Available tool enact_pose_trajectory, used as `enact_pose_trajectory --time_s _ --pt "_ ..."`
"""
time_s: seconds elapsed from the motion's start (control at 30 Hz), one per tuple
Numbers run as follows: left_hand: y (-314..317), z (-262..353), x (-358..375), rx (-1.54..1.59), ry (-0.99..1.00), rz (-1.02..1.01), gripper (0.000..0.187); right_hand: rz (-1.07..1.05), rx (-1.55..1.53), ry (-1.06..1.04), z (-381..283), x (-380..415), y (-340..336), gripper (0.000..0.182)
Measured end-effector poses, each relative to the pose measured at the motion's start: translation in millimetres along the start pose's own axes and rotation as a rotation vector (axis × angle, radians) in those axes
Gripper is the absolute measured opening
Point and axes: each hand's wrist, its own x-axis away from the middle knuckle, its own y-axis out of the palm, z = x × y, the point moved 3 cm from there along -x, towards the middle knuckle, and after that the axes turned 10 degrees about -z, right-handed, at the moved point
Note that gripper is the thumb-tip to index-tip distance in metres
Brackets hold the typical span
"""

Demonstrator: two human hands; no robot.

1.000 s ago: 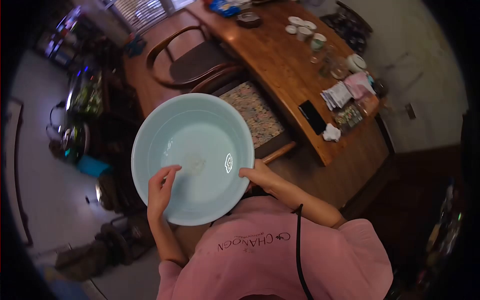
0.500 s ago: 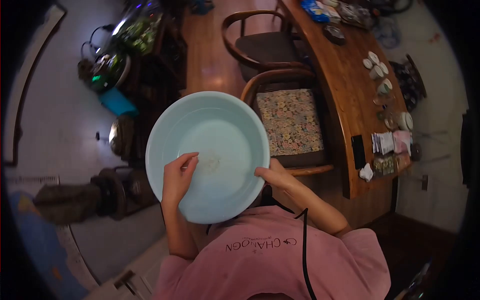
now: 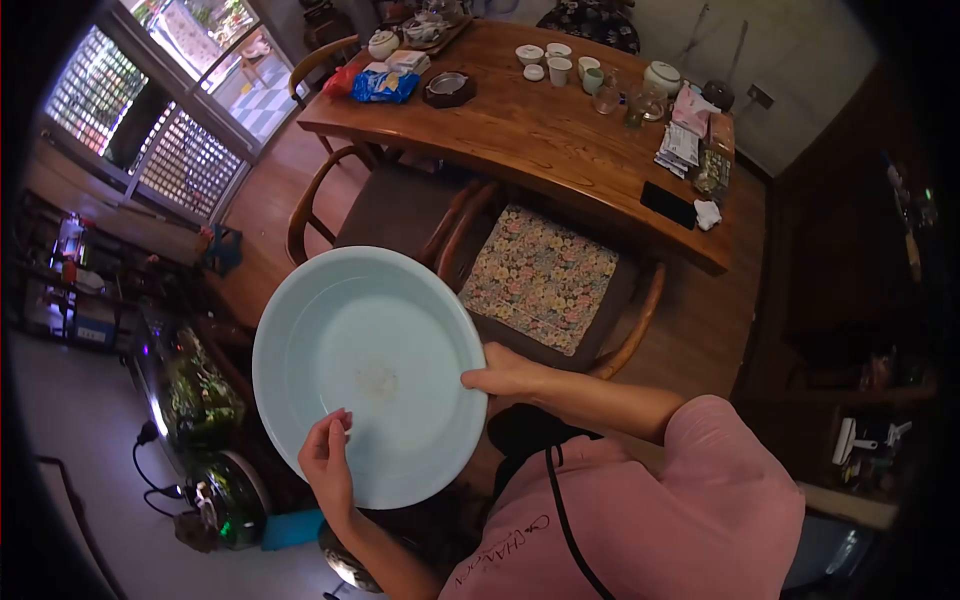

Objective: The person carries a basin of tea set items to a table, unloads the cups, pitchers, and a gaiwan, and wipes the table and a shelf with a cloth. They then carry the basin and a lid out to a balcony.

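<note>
A wide light-blue basin [image 3: 425, 300] hangs in front of my body, tilted so that its inside shows. My right hand [image 3: 505, 373] grips its right rim, with the thumb over the edge. At the lower left of the basin is my left hand [image 3: 328, 450], its thumb and fingertips pressed together over the inside. Something small and pale may be at those fingertips, too small to make out. A pale, speckled patch [image 3: 378, 381] lies on the basin's bottom.
A wooden table [image 3: 480, 130] holds cups [image 3: 559, 70], a black phone [image 3: 668, 204], a crumpled tissue [image 3: 707, 214] and packets. Chairs, one with a floral cushion [image 3: 540, 275], stand before it. Planted tanks [image 3: 200, 385] are at left.
The view has turned toward the table and the glass doors. The basin sits lower and further left in view. My left hand has moved toward the basin's lower left rim; my right hand keeps its grip.
</note>
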Motion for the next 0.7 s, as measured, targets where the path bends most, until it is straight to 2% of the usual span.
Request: enact_pose_trajectory --time_s 0.03,0.1,0.17,0.2,0.27,0.3,0.33,0.37,0.4,0.47,0.53,0.6,0.7 --pt "-6 2 -24 -0.014 0.017 -0.017 0.028 0.039 -0.079 -0.093 -3 -7 -1 0.045" --pt "-1 2 -72 0.049 0.021 -0.415 0.029 0.13 -0.146 -0.138 4 -27 -5 0.04" --pt "18 24 -100 -0.788 0.373 -0.29 0.032 0.236 -0.221 -0.242 -1 -45 -10 0.038" --pt "15 32 -117 -0.793 0.362 -0.279 0.032 0.262 -0.236 -0.313 -9 -49 -11 0.039" --pt "0 51 -147 -0.89 0.509 -0.348 0.035 0.302 -0.32 -0.37 -24 -63 -12 0.041" --pt "-15 58 -162 -0.893 0.473 -0.294 0.035 0.361 -0.332 -0.38 -36 -74 -11 0.042" --pt "-27 66 -180 -0.73 0.423 -0.389 0.036 0.419 -0.337 -0.399 -53 -86 -13 0.042" --pt "-42 75 -200 -0.558 0.389 -0.478 0.037 0.493 -0.321 -0.303 -69 -96 -15 0.044" --pt "-62 79 -217 -0.55 0.363 -0.433 0.037 0.576 -0.309 -0.191 -78 -107 -14 0.046" --pt "-98 84 -249 -0.654 0.544 -0.159 0.037 0.578 -0.316 -0.091 -87 -135 -20 0.048" --pt "-139 72 -292 -0.503 0.53 -0.071 0.033 0.609 -0.311 0.003 -98 -158 -28 0.049" --pt "-181 34 -336 0.163 0.264 -0.148 0.028 0.706 -0.392 -0.158 -113 -181 -31 0.046" --pt "-247 -30 -401 0.113 0.149 0.029 0.029 0.739 -0.385 -0.164 -144 -218 -32 0.046"
